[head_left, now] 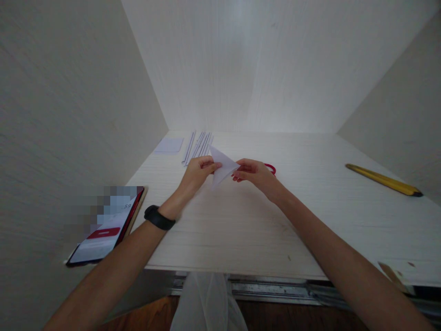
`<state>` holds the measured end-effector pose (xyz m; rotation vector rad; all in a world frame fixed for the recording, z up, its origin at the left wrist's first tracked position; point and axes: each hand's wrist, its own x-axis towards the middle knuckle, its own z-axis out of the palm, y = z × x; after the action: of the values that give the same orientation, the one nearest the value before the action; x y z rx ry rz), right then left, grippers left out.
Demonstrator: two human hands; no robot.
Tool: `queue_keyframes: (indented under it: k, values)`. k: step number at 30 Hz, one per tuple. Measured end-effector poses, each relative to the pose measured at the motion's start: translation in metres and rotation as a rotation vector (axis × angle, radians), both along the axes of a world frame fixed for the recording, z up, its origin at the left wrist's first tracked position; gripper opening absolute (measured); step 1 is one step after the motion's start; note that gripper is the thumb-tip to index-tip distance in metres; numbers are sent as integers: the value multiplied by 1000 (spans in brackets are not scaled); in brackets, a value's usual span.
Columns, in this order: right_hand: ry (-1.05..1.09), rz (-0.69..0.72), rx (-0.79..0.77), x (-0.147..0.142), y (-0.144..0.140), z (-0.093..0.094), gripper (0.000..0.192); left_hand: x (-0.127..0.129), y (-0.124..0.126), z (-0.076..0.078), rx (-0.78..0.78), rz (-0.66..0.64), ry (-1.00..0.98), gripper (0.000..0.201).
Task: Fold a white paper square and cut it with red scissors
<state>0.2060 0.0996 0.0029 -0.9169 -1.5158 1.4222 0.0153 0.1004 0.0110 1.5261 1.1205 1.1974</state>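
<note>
Nearest, at the bottom edge, a pale translucent bag or cloth (208, 301) hangs below the front lip of the white desk (241, 230), beside a metal rail (275, 290). To the left, a phone (106, 227) leans against the side wall of the enclosure with its screen lit, showing a red bar. Both forearms reach forward over the desk; the left one wears a black wristband (159, 218).

Further in, the two hands meet above the middle of the desk. The left hand (199, 171) pinches the left edge of a folded white paper (222, 166) between thumb and fingertips, and the right hand (253, 173) grips the paper's right corner in the same way. The paper is folded into a pointed, triangular shape and is held just off the desk surface between the two hands.

Just behind the right hand, a red loop (271, 168) shows, mostly hidden; I cannot tell what it belongs to. Out to the right lies a yellow ruler-like stick with a dark tip (384, 180).

Farthest back, near the rear wall, sit a row of folded white paper strips (198, 146) and, left of them, a flat square sheet (168, 145).
</note>
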Motion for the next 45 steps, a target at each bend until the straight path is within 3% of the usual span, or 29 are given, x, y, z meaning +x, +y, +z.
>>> queue_keyframes:
  k: [3, 9, 18, 27, 34, 39, 45]
  values:
    - [-32, -13, 1, 0, 2, -2, 16, 2, -1, 2, -11, -32, -18, 13]
    - [-97, -93, 39, 0, 6, -7, 13, 2, -2, 1, 36, -116, 128, 21]
    - [-83, -109, 112, 2, 4, -3, 16, 1, 1, 0, -49, -143, 107, 22]
    - [-368, -279, 374, 1, -1, -2, 7, 3, -2, 1, -105, -148, 103, 36]
    - [-519, -318, 508, -4, -10, 3, 11, 7, -3, 0, -258, -266, -8, 54]
    - [-598, -354, 638, -4, -12, 3, 14, 6, 0, -3, -344, -320, -83, 42]
    - [-545, -416, 578, -3, -14, 5, 14, 3, -4, 0, -342, -332, -173, 25]
